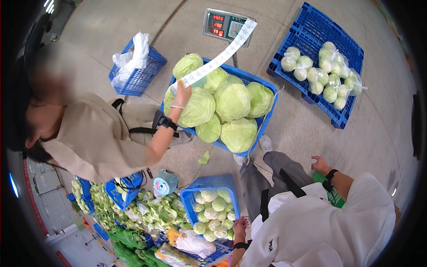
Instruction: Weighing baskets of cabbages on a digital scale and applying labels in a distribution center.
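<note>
My left hand (239,226), with a black wristband, hovers by the right rim of a small blue basket (185,200) filled with small trimmed cabbages; its fingers are curled and I cannot tell whether it holds anything. My right hand (320,164) is out to the right above the concrete floor, fingers apart and holding nothing. A co-worker in a beige top at the left reaches a hand (181,94) over a large blue crate (268,107) of big green cabbages (232,101). That hand holds a long white paper strip (222,55) running from the scale.
A weighing scale with a lit display (224,24) stands behind the crate. A blue pallet (311,26) at the right holds bagged cabbages. A blue basket with plastic bags (142,75) is at the left. Leaf trimmings and more baskets (133,209) lie at the lower left.
</note>
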{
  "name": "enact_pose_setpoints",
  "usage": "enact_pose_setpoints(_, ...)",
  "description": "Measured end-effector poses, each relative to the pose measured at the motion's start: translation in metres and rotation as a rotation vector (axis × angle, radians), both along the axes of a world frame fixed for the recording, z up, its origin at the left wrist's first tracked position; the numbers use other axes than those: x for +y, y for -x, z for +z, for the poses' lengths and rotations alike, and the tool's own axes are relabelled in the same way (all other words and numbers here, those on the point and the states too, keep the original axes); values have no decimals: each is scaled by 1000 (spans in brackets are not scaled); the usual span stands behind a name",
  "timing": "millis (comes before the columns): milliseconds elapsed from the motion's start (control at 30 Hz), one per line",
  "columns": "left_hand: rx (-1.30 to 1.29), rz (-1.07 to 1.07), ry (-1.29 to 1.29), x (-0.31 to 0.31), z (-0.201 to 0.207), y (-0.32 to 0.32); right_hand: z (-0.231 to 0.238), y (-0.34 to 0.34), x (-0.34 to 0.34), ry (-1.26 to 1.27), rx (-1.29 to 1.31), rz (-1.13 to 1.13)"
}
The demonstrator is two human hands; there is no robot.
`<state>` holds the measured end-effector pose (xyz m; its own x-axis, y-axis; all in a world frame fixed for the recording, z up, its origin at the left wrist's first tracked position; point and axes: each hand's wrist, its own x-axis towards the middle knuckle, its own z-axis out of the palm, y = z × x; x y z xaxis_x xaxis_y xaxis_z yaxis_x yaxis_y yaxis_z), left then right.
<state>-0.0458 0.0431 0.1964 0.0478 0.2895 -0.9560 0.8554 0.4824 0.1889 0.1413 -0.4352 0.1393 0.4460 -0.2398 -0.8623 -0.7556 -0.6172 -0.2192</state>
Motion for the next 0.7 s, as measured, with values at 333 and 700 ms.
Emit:
enact_pose_setpoints(333, -132, -38, 6, 6, -3, 5, 15, -9, 8, -108, -100, -85)
enact_pose_setpoints(700, -171, -66, -89, -3, 7, 1, 22, -31, 4, -168, -220, -80)
